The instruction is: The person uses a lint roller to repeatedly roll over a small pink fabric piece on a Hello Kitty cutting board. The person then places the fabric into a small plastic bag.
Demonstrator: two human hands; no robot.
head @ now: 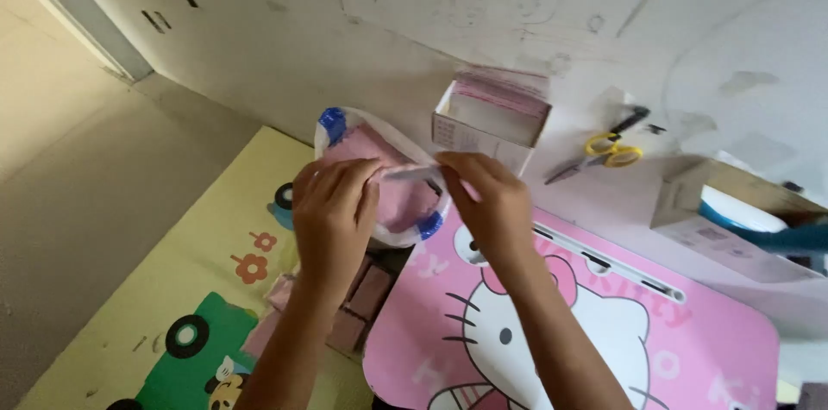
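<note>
Both hands [405, 203] hold pink-filled bag [388, 194].

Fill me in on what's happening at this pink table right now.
A person holds a white bag with blue handles open at the edge of a pink cartoon-cat table. The left hand grips the bag's rim, and the right hand pinches a thin pale strip over the pink contents inside. An open white box of pink sheets sits just behind the bag, with yellow-handled scissors to its right.
</note>
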